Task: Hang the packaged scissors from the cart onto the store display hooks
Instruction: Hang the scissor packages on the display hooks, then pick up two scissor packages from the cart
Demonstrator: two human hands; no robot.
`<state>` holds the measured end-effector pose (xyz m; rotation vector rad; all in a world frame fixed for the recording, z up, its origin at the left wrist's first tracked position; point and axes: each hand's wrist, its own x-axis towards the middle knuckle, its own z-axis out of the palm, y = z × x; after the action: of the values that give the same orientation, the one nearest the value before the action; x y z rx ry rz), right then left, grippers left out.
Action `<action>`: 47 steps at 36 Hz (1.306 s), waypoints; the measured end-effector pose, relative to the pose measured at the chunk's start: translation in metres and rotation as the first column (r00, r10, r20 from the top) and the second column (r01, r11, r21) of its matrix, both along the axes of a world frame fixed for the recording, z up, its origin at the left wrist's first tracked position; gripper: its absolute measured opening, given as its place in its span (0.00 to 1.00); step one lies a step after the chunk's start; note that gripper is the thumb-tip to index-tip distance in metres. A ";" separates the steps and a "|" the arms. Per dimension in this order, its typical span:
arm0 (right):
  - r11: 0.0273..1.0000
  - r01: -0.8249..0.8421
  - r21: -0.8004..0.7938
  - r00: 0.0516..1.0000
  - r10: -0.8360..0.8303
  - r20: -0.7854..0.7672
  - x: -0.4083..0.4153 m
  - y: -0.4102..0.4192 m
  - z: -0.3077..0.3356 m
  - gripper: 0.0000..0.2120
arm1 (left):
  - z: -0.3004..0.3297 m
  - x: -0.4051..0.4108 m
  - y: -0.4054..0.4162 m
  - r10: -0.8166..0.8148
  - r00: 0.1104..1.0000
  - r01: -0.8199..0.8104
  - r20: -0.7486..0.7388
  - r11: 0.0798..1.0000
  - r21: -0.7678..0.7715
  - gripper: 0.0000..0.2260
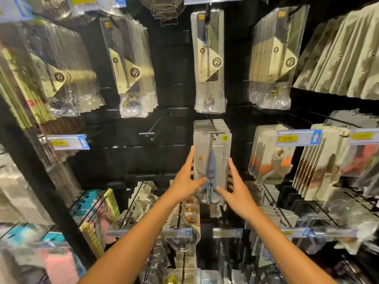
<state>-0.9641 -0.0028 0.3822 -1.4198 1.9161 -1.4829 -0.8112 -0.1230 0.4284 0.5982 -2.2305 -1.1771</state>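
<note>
A grey card pack of scissors (215, 158) hangs at the front of a stack of like packs on a black display hook (214, 128) in the middle of the wall. My left hand (184, 182) holds the pack's left edge, with the index finger straight up the side and the thumb across the front. On the right edge is my right hand (239, 190), thumb on the front by the scissor handles and fingers behind the pack. The cart is out of view.
An empty black hook (146, 134) juts out left of the scissors. Above hang clear-packed utensils (209, 58). To the right hang other tool packs (268, 154) behind a blue price tag (297, 138). More packed hooks (180, 222) stick out below my forearms.
</note>
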 end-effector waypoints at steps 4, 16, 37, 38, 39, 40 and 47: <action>0.993 0.111 0.038 0.994 -0.111 -0.011 -0.005 0.006 -0.014 0.42 | -0.013 0.011 0.000 0.139 0.984 -0.132 0.115 0.989 -0.067 0.42; 0.977 -0.203 0.066 0.927 0.214 -0.308 0.062 0.023 -0.053 0.22 | -0.092 0.158 0.025 0.342 0.887 -0.180 0.310 0.875 -0.450 0.33; 0.501 -0.689 0.523 0.330 0.860 -0.389 0.380 -0.026 -0.134 0.26 | -0.210 0.550 0.174 0.708 0.477 -0.637 0.521 0.687 -0.351 0.29; 0.478 -0.700 0.531 0.303 0.872 -0.385 0.400 -0.027 -0.135 0.26 | -0.212 0.569 0.185 0.714 0.456 -0.664 0.532 0.670 -0.331 0.29; 0.456 -0.711 0.535 0.275 0.881 -0.384 0.420 -0.026 -0.137 0.26 | -0.215 0.589 0.195 0.718 0.433 -0.687 0.545 0.654 -0.316 0.29; 0.427 -0.722 0.544 0.238 0.892 -0.384 0.440 -0.026 -0.136 0.26 | -0.216 0.607 0.205 0.731 0.405 -0.702 0.550 0.633 -0.325 0.28; 0.266 -0.723 0.638 0.062 0.944 -0.324 0.565 -0.018 -0.143 0.26 | -0.226 0.708 0.265 0.778 0.269 -0.805 0.567 0.505 -0.312 0.31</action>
<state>-0.3995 -0.0204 0.2392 -2.4576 0.8859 0.0229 -0.1035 0.1424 0.2026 2.1447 -1.8285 -0.4396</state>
